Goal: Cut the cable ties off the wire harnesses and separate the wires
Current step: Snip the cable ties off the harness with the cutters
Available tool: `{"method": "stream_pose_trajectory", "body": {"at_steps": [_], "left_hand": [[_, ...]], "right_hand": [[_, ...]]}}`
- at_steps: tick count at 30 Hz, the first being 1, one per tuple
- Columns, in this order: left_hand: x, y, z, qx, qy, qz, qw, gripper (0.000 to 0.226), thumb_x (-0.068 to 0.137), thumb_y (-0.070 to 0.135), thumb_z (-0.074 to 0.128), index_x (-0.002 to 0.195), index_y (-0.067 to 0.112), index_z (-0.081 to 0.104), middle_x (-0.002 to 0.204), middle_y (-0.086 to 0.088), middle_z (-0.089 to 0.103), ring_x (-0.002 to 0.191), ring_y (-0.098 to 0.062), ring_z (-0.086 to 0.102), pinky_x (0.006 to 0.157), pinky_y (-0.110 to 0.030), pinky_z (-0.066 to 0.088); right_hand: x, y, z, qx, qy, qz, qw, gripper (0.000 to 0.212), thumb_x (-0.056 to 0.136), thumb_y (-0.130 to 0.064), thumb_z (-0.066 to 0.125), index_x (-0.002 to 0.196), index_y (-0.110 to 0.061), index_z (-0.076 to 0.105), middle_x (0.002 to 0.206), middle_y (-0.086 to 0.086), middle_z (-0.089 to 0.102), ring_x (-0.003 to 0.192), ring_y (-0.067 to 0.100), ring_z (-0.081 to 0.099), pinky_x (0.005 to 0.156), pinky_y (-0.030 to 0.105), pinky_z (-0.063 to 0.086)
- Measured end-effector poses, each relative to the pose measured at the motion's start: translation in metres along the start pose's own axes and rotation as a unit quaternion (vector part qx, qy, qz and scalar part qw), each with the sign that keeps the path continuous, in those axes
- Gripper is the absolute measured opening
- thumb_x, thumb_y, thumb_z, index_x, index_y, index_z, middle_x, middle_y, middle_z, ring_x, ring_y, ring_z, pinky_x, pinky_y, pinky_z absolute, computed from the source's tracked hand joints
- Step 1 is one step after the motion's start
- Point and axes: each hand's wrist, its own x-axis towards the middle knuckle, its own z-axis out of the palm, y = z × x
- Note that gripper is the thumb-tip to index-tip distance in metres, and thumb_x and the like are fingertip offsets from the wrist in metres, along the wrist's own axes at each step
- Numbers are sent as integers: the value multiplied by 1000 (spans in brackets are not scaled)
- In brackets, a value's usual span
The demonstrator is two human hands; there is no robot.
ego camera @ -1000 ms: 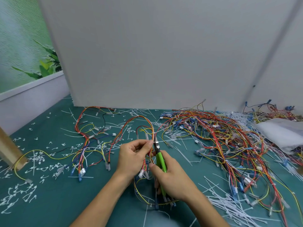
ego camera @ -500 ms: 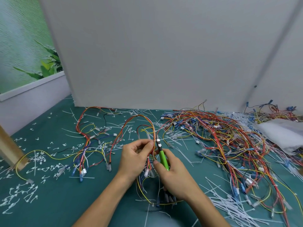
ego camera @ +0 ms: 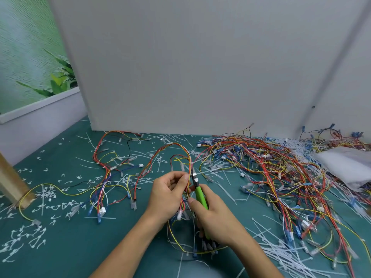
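While my left hand (ego camera: 167, 194) pinches the looped harness (ego camera: 188, 163) mid-mat, my right hand (ego camera: 215, 216) grips the green cutters (ego camera: 199, 194), tip beside it. Snipped ties (ego camera: 30, 235) litter the near left, but the big tangle (ego camera: 271, 173) at right suggests much work remains.

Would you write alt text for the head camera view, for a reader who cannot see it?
A person's left hand pinches a wire harness while the right hand holds green-handled cutters at it, above a green table. A wire pile and cut cable ties lie to the right.
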Motion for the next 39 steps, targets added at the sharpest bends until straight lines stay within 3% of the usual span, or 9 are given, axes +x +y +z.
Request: {"method": "stream_pose_trajectory", "body": {"at_steps": [8, 12, 16, 22, 26, 31, 35, 39], "left_hand": [[2, -4, 0, -20, 8, -4, 1000, 6, 91, 11, 69, 89, 13, 74, 75, 0, 74, 72, -15, 69, 76, -29, 58], [2, -5, 0, -39, 10, 0, 999, 6, 91, 15, 69, 88, 12, 73, 76, 1, 75, 72, -11, 69, 74, -23, 58], [4, -6, -1, -44, 9, 0, 999, 3, 90, 11, 70, 89, 9, 72, 75, 2, 74, 72, -8, 68, 72, -20, 56], [3, -7, -1, -29, 3, 2, 1000, 6, 91, 7, 68, 86, 12, 70, 72, 6, 73, 71, -10, 68, 72, -21, 57], [4, -5, -1, -31, 2, 6, 1000, 7, 90, 6, 69, 86, 13, 70, 73, 7, 73, 71, -6, 68, 72, -20, 57], [5, -6, -2, -24, 5, 3, 1000, 4, 90, 9, 69, 88, 12, 71, 74, 6, 73, 73, -9, 69, 75, -24, 58], [3, -4, 0, -28, 2, -2, 1000, 6, 91, 6, 67, 88, 10, 70, 71, 6, 73, 69, -7, 68, 70, -22, 58], [2, -3, -1, -31, -1, 4, 1000, 7, 91, 5, 67, 87, 10, 69, 70, 6, 72, 69, -5, 67, 70, -19, 56]], "right_hand": [[-3, -5, -3, 103, -13, 11, 994, 23, 96, -45, 50, 90, -24, 48, 61, -3, 47, 45, 24, 50, 47, 45, 48], [-5, -10, -4, 115, -19, 9, 993, 19, 99, -41, 52, 86, -26, 50, 67, 9, 50, 49, 31, 53, 46, 54, 50], [-6, -12, -4, 101, -17, 7, 995, 15, 101, -39, 52, 92, -27, 53, 67, 7, 51, 49, 31, 56, 46, 56, 51], [-5, -9, -3, 72, -42, 25, 996, 20, 106, -38, 47, 98, -20, 47, 64, 7, 61, 50, 28, 61, 51, 43, 52], [-5, -9, -2, 48, -12, 4, 999, 25, 107, -32, 49, 99, -9, 46, 71, 7, 52, 54, 26, 54, 53, 47, 52], [-5, -9, -3, 49, -12, 4, 999, 23, 105, -35, 50, 99, -13, 49, 67, 7, 53, 51, 25, 58, 50, 45, 52], [-5, -8, -3, 44, -26, 13, 999, 24, 103, -41, 50, 105, -18, 50, 69, 3, 54, 57, 25, 58, 56, 53, 55], [-4, -6, -3, 40, -8, -2, 999, 21, 105, -37, 49, 102, -17, 51, 66, 0, 49, 52, 23, 50, 51, 46, 50]]}}
